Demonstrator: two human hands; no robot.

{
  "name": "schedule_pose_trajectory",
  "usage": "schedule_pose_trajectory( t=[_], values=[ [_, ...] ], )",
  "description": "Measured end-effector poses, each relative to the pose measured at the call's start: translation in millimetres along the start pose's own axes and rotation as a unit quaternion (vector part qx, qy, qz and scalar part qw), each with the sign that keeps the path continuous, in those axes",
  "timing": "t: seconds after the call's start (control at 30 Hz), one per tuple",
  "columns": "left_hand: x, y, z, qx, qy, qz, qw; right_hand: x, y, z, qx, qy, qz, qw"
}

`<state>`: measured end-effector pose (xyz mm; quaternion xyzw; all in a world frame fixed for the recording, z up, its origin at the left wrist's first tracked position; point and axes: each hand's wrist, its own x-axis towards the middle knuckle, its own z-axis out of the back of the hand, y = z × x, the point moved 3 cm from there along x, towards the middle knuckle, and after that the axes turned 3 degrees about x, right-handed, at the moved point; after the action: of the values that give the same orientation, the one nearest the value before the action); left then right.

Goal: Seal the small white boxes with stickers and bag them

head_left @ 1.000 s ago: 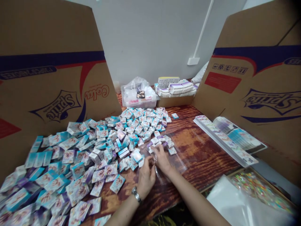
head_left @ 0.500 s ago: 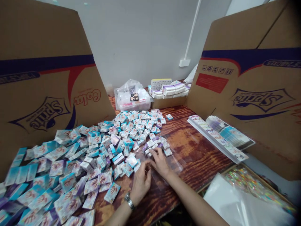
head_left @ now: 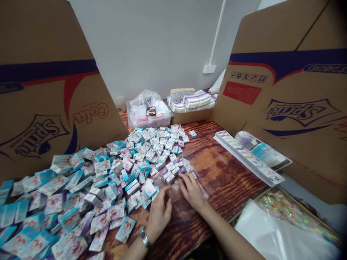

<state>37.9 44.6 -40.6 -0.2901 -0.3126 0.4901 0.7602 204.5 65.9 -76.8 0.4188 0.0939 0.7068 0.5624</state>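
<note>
A clear plastic bag [head_left: 176, 196] lies flat on the table, and small white and purple boxes [head_left: 173, 169] are gathered inside its far part. My left hand [head_left: 159, 210], with a metal watch at the wrist, is closed with curled fingers at the bag's near left edge; its fingertips are partly hidden. My right hand [head_left: 192, 191] rests on the bag's right side with its fingers apart, the tips just short of the boxes. Left of the bag spreads a big pile of small boxes [head_left: 103, 187], blue, white and purple, with hand pictures on them.
Tall cardboard sheets stand at left [head_left: 40, 94] and right [head_left: 292, 94]. At the back are a bagged plastic tub [head_left: 149, 117] and a carton [head_left: 192, 116] of packs. A long printed strip [head_left: 244, 155] lies right, near white plastic bags [head_left: 265, 231] and a box of colourful pieces [head_left: 287, 209].
My right hand has drawn back a little from the boxes, toward the right. My hands are farther apart, showing more of the bag between them. The view has shifted slightly.
</note>
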Motion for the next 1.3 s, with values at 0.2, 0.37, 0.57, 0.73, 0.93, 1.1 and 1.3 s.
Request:
schedule_pose_trajectory(
  t=[0.2, 0.37, 0.57, 0.73, 0.93, 1.1, 1.3],
  values=[
    [2.5, -0.2, 3.6, 0.019, 0.009, 0.008, 1.0, 13.8, -25.2, -1.0, -0.109, -0.014, -0.053, 0.993],
    [1.6, 0.7, 4.2, 0.027, 0.009, 0.009, 1.0, 23.1, -29.8, -5.3, -0.151, 0.001, -0.053, 0.987],
    [10.9, -6.0, 12.2, 0.055, -0.048, -0.023, 0.997, 27.6, -26.7, -4.8, -0.176, 0.033, -0.042, 0.983],
    [42.0, 4.5, 6.0, 0.119, -0.072, -0.036, 0.99, 34.5, -21.3, -3.2, -0.18, 0.046, -0.038, 0.982],
    [62.9, 30.9, -19.7, 0.155, -0.02, -0.065, 0.985, 34.4, -19.9, -4.8, -0.177, 0.042, -0.049, 0.982],
    [68.4, 38.4, -21.9, 0.162, -0.022, -0.064, 0.985, 33.9, -22.7, -5.4, -0.178, 0.029, -0.066, 0.981],
    [70.5, 37.4, -19.5, 0.166, -0.013, -0.075, 0.983, 36.2, -27.2, -5.6, -0.191, 0.027, -0.088, 0.977]
  ],
)
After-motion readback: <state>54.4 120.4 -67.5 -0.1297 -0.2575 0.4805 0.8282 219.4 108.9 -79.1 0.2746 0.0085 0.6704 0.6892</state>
